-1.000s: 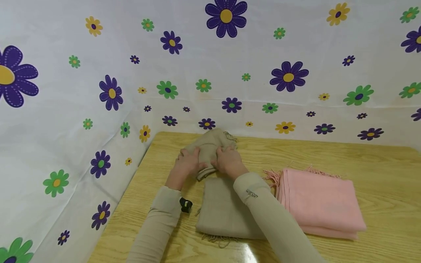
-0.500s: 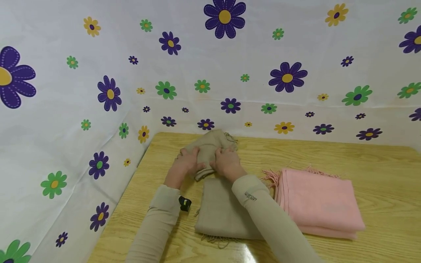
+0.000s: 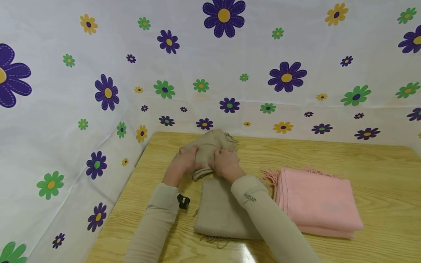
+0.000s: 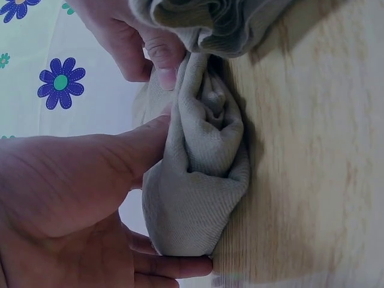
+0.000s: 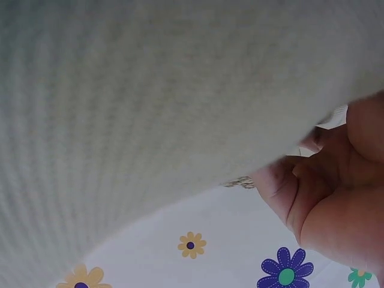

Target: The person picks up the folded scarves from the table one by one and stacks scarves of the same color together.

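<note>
At the table's back left lies a bunched beige scarf (image 3: 205, 155) with fringe at its far right corner. My left hand (image 3: 184, 162) grips its left side; in the left wrist view the thumb (image 4: 147, 141) presses on top and the fingers (image 4: 180, 265) lie along the outer edge. The scarf's right side is held by my right hand (image 3: 226, 163), its thumb near the left one. In the right wrist view, that hand (image 5: 336, 192) is partly hidden by blurred beige cloth. A second beige scarf (image 3: 220, 208), folded flat, lies nearer, partly under my right forearm.
A folded pink scarf (image 3: 319, 199) with fringe rests to the right on the wooden table (image 3: 385, 175). A white flowered cloth (image 3: 250, 51) rises behind the table and along its left side. A black strap device (image 3: 183, 201) sits at my left cuff.
The view shifts slightly. Both hands keep nearly the same place on the bunched scarf, and the folded scarves stay where they were.
</note>
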`<state>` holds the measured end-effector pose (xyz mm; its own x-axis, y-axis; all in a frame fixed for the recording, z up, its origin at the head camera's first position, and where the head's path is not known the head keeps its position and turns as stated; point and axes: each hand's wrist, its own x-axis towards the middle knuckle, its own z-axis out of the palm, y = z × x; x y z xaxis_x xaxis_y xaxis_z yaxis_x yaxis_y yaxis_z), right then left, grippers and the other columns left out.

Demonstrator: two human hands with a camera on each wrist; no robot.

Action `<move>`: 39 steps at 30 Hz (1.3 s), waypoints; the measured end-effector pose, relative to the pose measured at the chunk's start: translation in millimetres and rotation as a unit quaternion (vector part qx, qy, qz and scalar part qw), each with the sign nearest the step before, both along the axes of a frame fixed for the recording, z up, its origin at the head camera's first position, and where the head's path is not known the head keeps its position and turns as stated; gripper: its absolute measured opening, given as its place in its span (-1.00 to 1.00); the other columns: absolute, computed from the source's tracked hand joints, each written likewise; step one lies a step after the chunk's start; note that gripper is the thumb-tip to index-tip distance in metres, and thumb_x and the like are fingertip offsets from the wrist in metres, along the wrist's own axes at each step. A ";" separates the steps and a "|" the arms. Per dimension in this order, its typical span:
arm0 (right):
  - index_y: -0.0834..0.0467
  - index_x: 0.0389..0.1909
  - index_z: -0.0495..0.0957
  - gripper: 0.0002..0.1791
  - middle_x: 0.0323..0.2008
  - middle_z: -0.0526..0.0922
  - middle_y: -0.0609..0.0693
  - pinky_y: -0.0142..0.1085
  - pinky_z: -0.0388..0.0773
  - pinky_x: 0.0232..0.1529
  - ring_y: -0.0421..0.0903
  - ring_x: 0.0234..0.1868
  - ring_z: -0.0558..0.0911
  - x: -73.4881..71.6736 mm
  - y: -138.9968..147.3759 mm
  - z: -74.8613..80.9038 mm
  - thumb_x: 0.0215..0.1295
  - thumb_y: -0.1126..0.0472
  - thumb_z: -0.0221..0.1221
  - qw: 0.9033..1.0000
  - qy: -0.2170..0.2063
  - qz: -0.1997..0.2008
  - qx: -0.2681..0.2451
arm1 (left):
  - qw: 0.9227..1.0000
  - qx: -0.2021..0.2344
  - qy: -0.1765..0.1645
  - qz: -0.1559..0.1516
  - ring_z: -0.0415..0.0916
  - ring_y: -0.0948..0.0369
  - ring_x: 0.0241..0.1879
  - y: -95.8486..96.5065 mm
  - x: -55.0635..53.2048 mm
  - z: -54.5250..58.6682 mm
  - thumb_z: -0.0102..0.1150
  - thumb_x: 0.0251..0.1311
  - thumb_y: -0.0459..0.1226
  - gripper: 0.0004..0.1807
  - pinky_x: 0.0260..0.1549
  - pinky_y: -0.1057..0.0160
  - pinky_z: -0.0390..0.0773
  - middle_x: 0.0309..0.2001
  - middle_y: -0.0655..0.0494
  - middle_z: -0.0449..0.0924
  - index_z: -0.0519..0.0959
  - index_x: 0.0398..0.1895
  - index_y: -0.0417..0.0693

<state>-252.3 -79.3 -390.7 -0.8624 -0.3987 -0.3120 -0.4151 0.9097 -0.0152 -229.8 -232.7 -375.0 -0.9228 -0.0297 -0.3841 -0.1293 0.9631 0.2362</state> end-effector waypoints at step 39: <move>0.20 0.31 0.33 -0.33 0.13 0.53 0.34 0.02 0.50 0.12 0.19 0.19 0.51 -1.0 9.7 8.0 0.45 -0.24 -0.02 0.999 0.003 0.013 -0.050 | 0.997 0.063 0.003 -0.044 -0.01 -0.48 0.36 -13.3 -8.6 -1.5 0.19 0.36 -0.08 -0.21 0.28 -0.37 0.13 0.41 -0.61 -0.15 0.06 0.52 -0.06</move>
<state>-253.3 -69.6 -382.7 -0.8529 -0.4505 -0.2639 -0.4398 0.8923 -0.1018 -238.4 -246.0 -376.5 -0.9220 0.1008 -0.3739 -0.0428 0.9331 0.3571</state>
